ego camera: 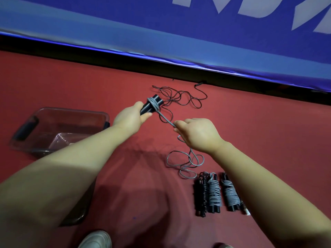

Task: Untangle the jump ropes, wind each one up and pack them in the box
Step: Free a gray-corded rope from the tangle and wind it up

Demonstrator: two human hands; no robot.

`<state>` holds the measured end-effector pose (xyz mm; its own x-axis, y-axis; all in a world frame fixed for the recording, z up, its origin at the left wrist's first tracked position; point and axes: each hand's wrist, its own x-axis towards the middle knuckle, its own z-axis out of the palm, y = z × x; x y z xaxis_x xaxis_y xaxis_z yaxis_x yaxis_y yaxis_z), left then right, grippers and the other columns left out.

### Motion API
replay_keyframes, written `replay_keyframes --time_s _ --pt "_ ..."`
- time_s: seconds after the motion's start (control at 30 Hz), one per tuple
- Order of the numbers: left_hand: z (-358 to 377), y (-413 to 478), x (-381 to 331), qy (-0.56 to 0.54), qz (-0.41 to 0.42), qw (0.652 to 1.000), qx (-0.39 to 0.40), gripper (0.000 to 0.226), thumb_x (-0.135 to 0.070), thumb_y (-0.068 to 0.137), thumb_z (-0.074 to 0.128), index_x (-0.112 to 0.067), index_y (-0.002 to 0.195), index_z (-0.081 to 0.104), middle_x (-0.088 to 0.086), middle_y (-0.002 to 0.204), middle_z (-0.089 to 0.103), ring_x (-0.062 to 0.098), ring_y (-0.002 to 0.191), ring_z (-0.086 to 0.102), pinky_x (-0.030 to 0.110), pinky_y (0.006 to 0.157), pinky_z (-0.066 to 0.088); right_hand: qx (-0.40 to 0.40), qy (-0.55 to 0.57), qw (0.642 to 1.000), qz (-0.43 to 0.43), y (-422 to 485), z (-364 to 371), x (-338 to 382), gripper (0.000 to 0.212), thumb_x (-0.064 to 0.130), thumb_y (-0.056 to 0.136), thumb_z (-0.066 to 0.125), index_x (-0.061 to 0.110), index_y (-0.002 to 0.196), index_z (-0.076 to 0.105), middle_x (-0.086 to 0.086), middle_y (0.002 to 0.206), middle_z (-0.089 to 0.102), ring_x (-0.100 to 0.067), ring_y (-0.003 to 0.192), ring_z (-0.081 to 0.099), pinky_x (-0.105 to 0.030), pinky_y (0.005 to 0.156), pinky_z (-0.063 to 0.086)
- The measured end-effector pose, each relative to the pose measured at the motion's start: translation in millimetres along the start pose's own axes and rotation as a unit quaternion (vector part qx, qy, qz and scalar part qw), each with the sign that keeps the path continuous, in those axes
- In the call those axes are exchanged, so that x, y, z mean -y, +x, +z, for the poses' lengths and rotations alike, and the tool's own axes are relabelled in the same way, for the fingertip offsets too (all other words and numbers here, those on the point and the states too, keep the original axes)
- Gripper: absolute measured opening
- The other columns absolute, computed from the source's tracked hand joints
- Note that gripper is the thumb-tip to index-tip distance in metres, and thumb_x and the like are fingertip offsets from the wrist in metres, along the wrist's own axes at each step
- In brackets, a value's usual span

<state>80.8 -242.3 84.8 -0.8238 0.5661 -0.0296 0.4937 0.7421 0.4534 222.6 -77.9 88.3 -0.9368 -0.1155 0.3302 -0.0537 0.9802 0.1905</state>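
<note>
Left hand (129, 117) curled round 2 black handles (153, 103), my right hand (198, 133) pinching their grey rope (166, 120), slack on red floor (268, 140), wound ropes (215, 193) below my right arm, clear box (71, 111) at left, tangled black rope (180, 97) by far edge.

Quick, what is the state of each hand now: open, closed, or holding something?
Left hand: closed, holding the black handles with grey rope wound on.
Right hand: closed, pinching that grey rope.
</note>
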Motion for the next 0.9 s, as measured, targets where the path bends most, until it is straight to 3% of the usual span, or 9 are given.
replay_keyframes --time_s 0.1,0.17,0.23,0.37,0.43,0.5,0.67,0.77,0.9 --pt "-3 5 -16 -0.173 -0.075 0.981 0.045 0.031 -0.034 0.096 0.051 -0.006 0.103 0.039 0.008 0.075 0.052 0.024 0.058 0.049 0.028 0.049 0.037 0.024 -0.011 0.999 -0.025 8 -5 10 0.028 0.031 0.088 0.048 0.009 0.075 0.061 -0.005 0.054 0.054 -0.030 0.043 0.053 -0.018 0.043 0.014" --pt "-8 8 -19 -0.332 -0.099 0.930 0.124 0.017 -0.019 0.095 0.051 -0.007 0.097 0.040 0.006 0.061 0.047 0.015 0.043 0.043 0.021 0.040 0.033 0.087 -0.028 0.995 -0.037 10 -6 15 0.028 0.030 0.097 0.042 0.008 0.093 0.059 -0.009 0.077 0.061 -0.034 0.065 0.060 -0.026 0.046 0.018" --pt "-17 5 -21 -0.385 -0.079 0.903 0.173 0.013 -0.006 0.093 0.050 -0.010 0.086 0.040 0.007 0.059 0.045 0.014 0.042 0.043 0.018 0.038 0.032 0.119 -0.021 0.992 -0.022 7 -5 16 0.032 0.033 0.101 0.032 0.010 0.106 0.054 -0.008 0.093 0.061 -0.035 0.082 0.059 -0.032 0.054 0.026" --pt "-23 2 -18 -0.479 -0.060 0.870 0.104 0.018 -0.001 0.093 0.053 -0.011 0.094 0.039 0.009 0.074 0.056 0.014 0.054 0.053 0.025 0.041 0.050 0.105 -0.018 0.994 -0.021 7 -15 16 0.031 0.033 0.100 0.035 0.009 0.101 0.056 -0.008 0.086 0.061 -0.035 0.074 0.059 -0.031 0.050 0.024" --pt "-18 3 -9 -0.442 -0.046 0.893 0.071 0.019 -0.003 0.093 0.055 -0.013 0.100 0.041 0.008 0.081 0.058 0.016 0.058 0.057 0.032 0.053 0.056 0.039 -0.033 0.999 -0.017 12 -22 17 0.031 0.030 0.093 0.043 0.009 0.080 0.060 -0.005 0.061 0.056 -0.031 0.048 0.055 -0.021 0.041 0.008" --pt "-12 4 0 -0.378 -0.027 0.923 0.072 0.018 -0.009 0.094 0.055 -0.019 0.106 0.046 0.005 0.078 0.059 0.016 0.058 0.057 0.034 0.059 0.054 -0.018 -0.032 0.999 0.006 19 -32 19 0.035 0.034 0.086 0.040 0.012 0.066 0.059 0.000 0.048 0.049 -0.026 0.035 0.047 -0.014 0.047 0.000" --pt "-7 3 8 -0.244 0.026 0.966 0.078 0.026 -0.013 0.092 0.059 -0.027 0.112 0.051 0.001 0.073 0.060 0.015 0.055 0.055 0.027 0.051 0.048 -0.042 -0.035 0.998 0.029 28 -41 1 0.025 0.037 0.079 0.056 0.015 0.070 0.066 -0.001 0.058 0.058 -0.025 0.049 0.059 -0.016 0.046 0.025" --pt "-8 2 9 -0.225 0.049 0.968 0.097 0.030 -0.014 0.090 0.062 -0.028 0.115 0.054 0.000 0.074 0.061 0.013 0.055 0.056 0.025 0.051 0.051 -0.060 -0.022 0.996 0.061 31 -55 -23 0.031 0.043 0.081 0.054 0.016 0.078 0.069 -0.005 0.069 0.062 -0.029 0.060 0.063 -0.020 0.049 0.027" --pt "-10 0 5 -0.235 0.067 0.961 0.131 0.029 -0.012 0.088 0.064 -0.023 0.115 0.058 0.006 0.078 0.062 0.014 0.057 0.058 0.030 0.060 0.054 -0.069 -0.019 0.997 0.014 31 -63 -37 0.038 0.046 0.083 0.047 0.017 0.080 0.071 -0.005 0.068 0.061 -0.030 0.058 0.061 -0.022 0.049 0.033"
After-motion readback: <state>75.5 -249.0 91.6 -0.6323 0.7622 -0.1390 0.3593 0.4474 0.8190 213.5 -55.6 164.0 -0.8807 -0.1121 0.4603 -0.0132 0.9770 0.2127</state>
